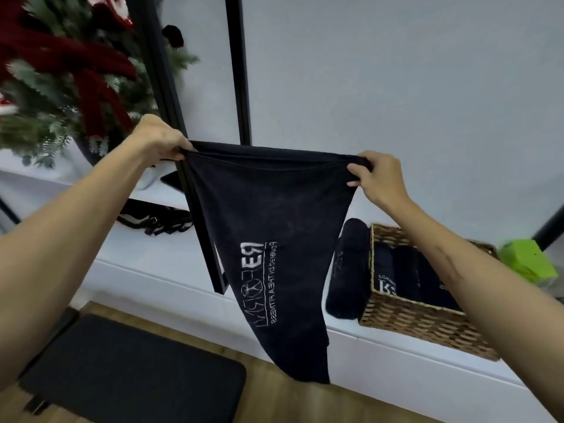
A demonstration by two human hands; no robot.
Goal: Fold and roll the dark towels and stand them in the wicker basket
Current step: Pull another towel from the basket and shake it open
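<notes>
Hanging in mid-air, a dark logo towel (268,239) is pinched at its top corners by the left hand (158,138) and right hand (378,175), stretched taut, probably to square it for folding. At four o'clock, the wicker basket (427,322) holds rolled towels (409,276) upright; one roll (348,267) lies beside it on the counter (158,264).

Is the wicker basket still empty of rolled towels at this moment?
No, the wicker basket on the white ledge already holds several rolled towels, and one more rolled towel lies just outside its left wall.
</notes>
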